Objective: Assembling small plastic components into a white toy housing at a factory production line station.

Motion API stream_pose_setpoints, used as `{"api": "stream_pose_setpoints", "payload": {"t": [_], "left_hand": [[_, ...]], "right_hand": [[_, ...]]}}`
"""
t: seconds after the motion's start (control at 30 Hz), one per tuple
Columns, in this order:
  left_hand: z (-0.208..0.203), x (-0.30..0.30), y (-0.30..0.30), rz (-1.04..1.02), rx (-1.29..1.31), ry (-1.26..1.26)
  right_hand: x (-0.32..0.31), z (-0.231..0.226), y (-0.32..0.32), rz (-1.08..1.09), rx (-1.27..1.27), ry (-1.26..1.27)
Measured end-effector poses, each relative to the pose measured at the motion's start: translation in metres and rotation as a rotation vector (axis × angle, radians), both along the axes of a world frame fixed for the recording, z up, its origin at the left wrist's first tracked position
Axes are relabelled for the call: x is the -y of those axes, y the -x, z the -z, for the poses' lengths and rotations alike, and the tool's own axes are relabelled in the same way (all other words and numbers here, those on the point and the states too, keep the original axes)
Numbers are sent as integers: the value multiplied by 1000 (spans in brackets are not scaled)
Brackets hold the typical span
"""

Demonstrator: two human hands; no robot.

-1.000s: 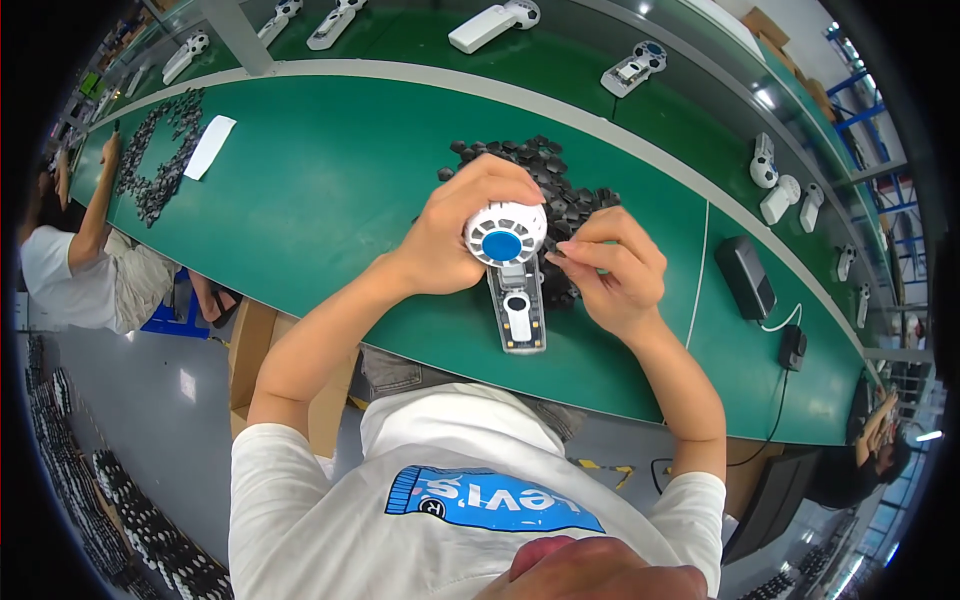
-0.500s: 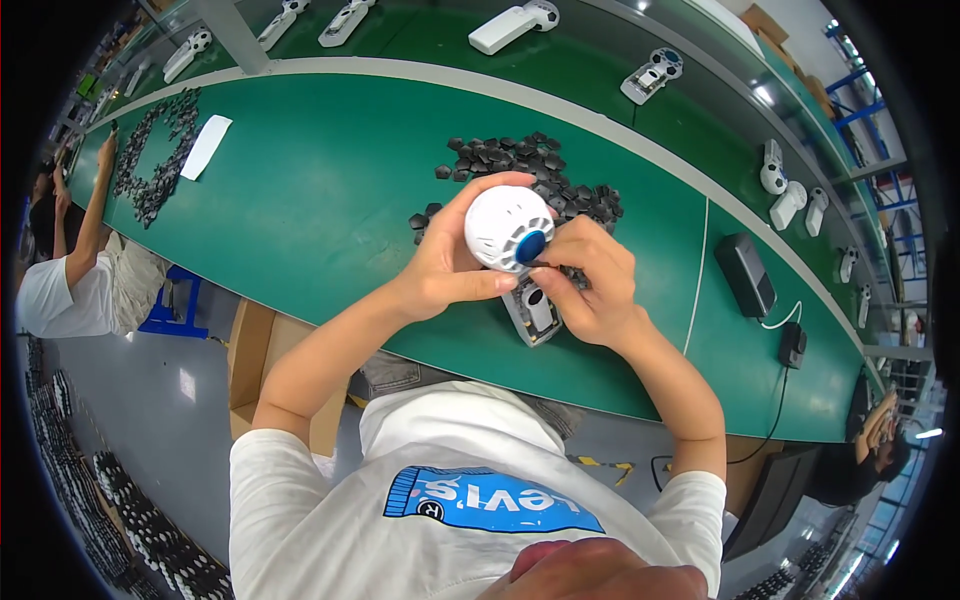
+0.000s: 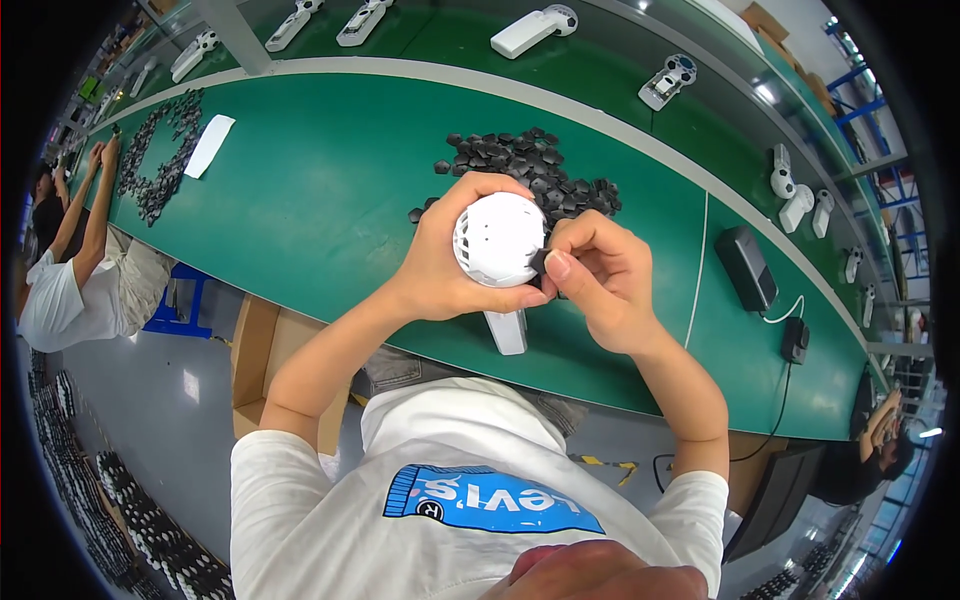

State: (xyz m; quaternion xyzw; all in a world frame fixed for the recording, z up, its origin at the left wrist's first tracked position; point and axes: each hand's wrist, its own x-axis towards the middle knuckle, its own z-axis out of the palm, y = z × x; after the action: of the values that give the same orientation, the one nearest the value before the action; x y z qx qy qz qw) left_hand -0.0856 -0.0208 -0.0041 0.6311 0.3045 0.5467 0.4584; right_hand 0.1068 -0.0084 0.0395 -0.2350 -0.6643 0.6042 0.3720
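My left hand (image 3: 440, 255) is wrapped round the ball-shaped head of a white handheld device (image 3: 500, 238), whose flat handle points down toward me. The head has slots along its left side and small holes in its face. Between thumb and forefinger, my right hand (image 3: 600, 270) pinches a small black pentagon piece (image 3: 540, 262) against the head's right side. Its other fingers are curled in. Just beyond my hands lies a loose heap of black pentagon pieces (image 3: 520, 160) on the green table.
A conveyor (image 3: 420, 42) behind the table's pale rail carries several white devices. To the right lie a black box-shaped device (image 3: 745, 270) and a cabled adapter (image 3: 795, 340). Farther left are more black pieces (image 3: 160, 150) and a white sheet (image 3: 210, 147). Co-workers sit at both ends.
My left hand has turned the device, so the blue disc and the handle's open inside no longer show. My right hand has shifted slightly right. Devices on the conveyor moved right.
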Motion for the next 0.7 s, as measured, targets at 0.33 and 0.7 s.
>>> {"api": "stream_pose_setpoints", "payload": {"t": [0.33,0.7], "left_hand": [[-8,0,3,-54,-62,-57],[-11,0,1,-61,-42,-1]], "right_hand": [[-8,-20,0,-31,179,-103],[-17,0,4,70,122,131]]}}
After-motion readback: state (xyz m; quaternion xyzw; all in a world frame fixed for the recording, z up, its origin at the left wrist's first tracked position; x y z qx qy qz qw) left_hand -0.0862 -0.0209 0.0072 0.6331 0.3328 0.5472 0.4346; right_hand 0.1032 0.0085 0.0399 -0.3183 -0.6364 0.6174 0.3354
